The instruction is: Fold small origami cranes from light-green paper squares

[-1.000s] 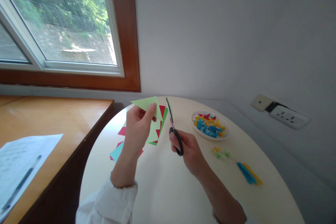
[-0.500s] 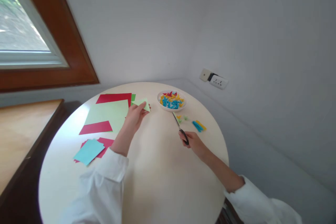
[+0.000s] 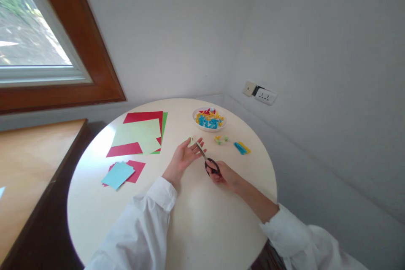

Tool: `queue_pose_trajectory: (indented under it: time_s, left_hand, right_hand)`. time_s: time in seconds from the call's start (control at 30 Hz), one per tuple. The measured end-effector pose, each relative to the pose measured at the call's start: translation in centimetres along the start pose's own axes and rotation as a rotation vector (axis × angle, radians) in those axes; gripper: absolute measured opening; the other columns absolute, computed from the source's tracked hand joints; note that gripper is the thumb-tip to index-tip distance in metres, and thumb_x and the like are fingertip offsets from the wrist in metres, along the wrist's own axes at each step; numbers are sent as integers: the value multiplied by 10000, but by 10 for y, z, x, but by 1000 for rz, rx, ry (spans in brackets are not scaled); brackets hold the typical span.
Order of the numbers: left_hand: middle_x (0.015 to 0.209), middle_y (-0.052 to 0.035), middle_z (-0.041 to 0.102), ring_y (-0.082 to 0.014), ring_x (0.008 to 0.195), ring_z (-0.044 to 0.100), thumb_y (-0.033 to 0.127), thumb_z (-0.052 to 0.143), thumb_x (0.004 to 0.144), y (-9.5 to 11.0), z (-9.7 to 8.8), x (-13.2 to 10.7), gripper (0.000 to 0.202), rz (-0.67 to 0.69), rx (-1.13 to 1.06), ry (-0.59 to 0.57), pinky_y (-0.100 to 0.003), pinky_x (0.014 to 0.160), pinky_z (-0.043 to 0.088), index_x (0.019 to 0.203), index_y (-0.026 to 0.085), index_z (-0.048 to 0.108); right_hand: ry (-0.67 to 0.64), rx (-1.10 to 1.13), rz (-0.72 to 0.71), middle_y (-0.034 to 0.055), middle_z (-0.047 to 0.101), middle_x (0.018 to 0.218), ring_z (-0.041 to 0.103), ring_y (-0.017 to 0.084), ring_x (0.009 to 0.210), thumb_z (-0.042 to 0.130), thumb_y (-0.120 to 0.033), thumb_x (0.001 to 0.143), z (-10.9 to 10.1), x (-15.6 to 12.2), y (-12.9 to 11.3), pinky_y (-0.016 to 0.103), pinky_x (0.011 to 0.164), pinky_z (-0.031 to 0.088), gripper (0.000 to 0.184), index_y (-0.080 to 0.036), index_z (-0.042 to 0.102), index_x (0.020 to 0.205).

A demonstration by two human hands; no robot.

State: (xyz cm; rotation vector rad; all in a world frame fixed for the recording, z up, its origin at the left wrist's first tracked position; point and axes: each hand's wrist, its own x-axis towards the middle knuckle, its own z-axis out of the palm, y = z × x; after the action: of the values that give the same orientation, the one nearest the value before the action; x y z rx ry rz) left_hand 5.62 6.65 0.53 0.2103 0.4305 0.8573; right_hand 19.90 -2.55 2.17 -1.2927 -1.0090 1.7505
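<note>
My left hand [image 3: 184, 157] rests on the round white table [image 3: 202, 219] with its fingers stretched out and apart. A small light green paper piece [image 3: 190, 139] lies at its fingertips; I cannot tell whether the fingers pinch it. My right hand [image 3: 225, 174] is closed round the black handles of a pair of scissors [image 3: 207, 161]. The blades point up and left and reach across the tips of my left fingers.
Red, green and light green sheets [image 3: 139, 134] are stacked at the table's left, with a blue sheet [image 3: 118, 174] on red ones nearer me. A white dish of coloured paper bits [image 3: 209, 119], small folded pieces [image 3: 220, 139] and blue-yellow strips [image 3: 242, 148] lie behind. A wooden desk [image 3: 31, 164] stands to the left.
My left hand has come down and right, from beside the paper stack to the table's middle, and only a small green scrap is at its fingers now. The scissors have swung left to meet it.
</note>
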Motion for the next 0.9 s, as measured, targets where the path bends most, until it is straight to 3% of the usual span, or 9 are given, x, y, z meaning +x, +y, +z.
queue_pose_trajectory:
  time_s: [0.17, 0.3, 0.5, 0.67, 0.9]
  left_hand:
    - [925, -108, 660, -188, 773, 633, 204, 527, 848, 5, -2, -9, 130, 19, -7, 26, -348, 744, 496, 738, 155, 576]
    - [898, -108, 658, -182, 730, 620, 215, 534, 845, 6, 0, -14, 139, 42, -13, 48, -339, 719, 492, 724, 157, 568]
    - [919, -102, 654, -116, 571, 553, 205, 507, 860, 9, 3, -19, 170, 92, -22, 79, -301, 643, 481, 698, 159, 532]
    - [850, -90, 645, -148, 621, 600, 184, 525, 842, 14, 5, -23, 156, 120, -17, 118, -291, 618, 487, 687, 166, 515]
    - [864, -78, 653, -85, 497, 520, 190, 550, 831, 20, 3, -27, 121, 148, -4, 123, -247, 538, 463, 716, 159, 528]
  right_hand:
    - [-54, 133, 95, -82, 315, 467, 189, 33, 391, 555, -418, 793, 2, 6, 7, 204, 388, 110, 319, -174, 480, 603]
    - [-83, 161, 116, -82, 325, 487, 189, 27, 400, 572, -415, 770, 3, 9, 9, 191, 394, 102, 308, -170, 478, 610]
    - [-149, 97, 97, -87, 324, 486, 178, 38, 422, 604, -470, 727, 6, 5, 3, 206, 404, 112, 342, -172, 475, 617]
    - [-180, 64, 103, -90, 313, 457, 148, 35, 413, 608, -495, 713, 6, 8, 1, 209, 402, 92, 375, -170, 467, 592]
    - [-208, 13, 26, -87, 324, 484, 182, 38, 413, 584, -524, 735, 4, 9, 0, 190, 407, 147, 385, -172, 475, 621]
